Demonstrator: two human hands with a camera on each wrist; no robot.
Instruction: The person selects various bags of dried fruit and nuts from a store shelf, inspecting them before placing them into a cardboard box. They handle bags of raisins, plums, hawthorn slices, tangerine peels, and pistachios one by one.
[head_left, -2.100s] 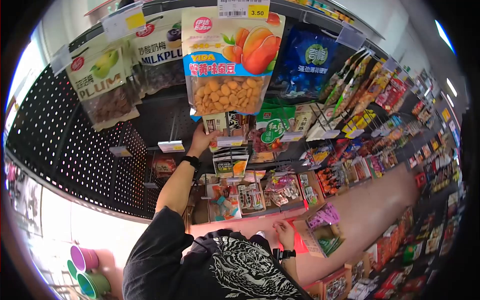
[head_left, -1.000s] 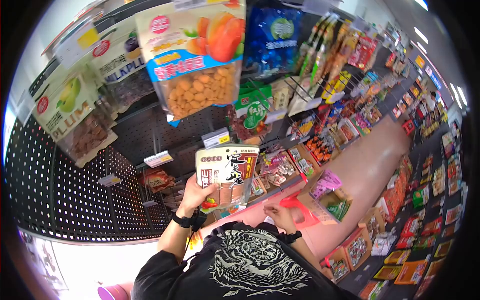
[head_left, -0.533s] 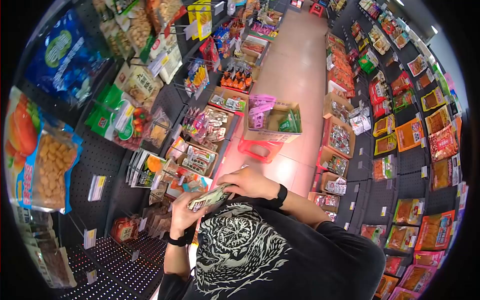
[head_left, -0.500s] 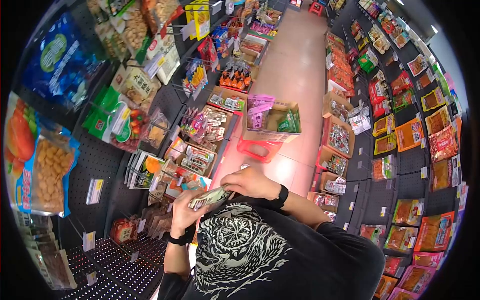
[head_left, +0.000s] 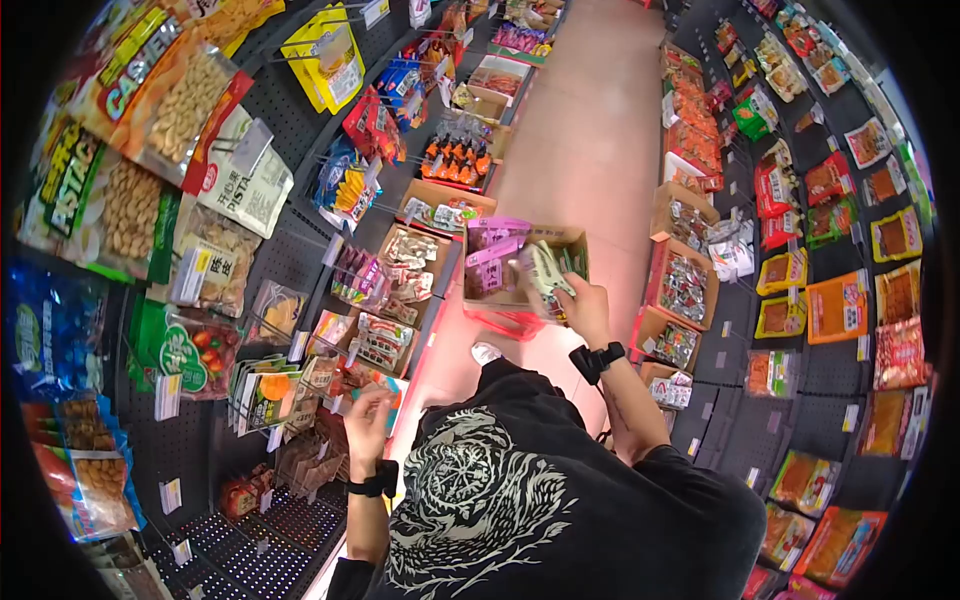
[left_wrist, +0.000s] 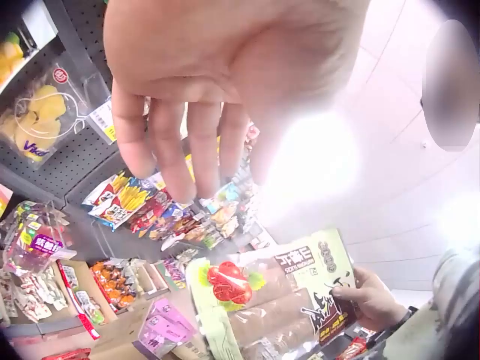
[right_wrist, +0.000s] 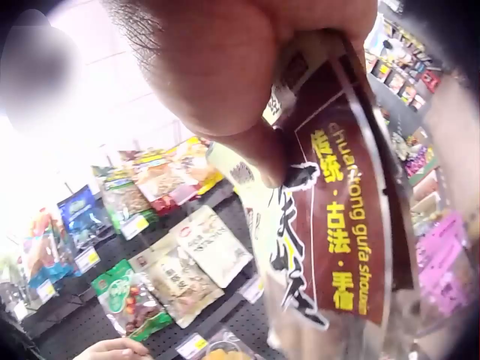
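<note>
My right hand [head_left: 588, 308] pinches the top end of a snack bag [head_left: 545, 278], thumb on its printed face. The bag is pale green with a clear window; the left wrist view shows brown rolls inside and a red fruit printed on it. In the head view it hangs over the right side of an open cardboard box [head_left: 488, 300], overlapping the box. Purple packs [head_left: 494, 252] stand in the box's left side. My left hand [head_left: 368, 425] is in front of the left shelf, its fingers [left_wrist: 172, 154] loosely bent with nothing held.
A red stool [head_left: 500, 324] stands under the box in the aisle. Dark pegboard shelving on the left bears hanging bags, such as cashews [head_left: 165, 105] and yellow packs [head_left: 328, 60]. Low snack boxes [head_left: 372, 345] line its foot. More racked packs [head_left: 838, 308] line the right side.
The bag came off the left shelf in my left hand, then both hands held it. Now my right hand alone holds it, over the box, and the left has let go. The view has swung right.
</note>
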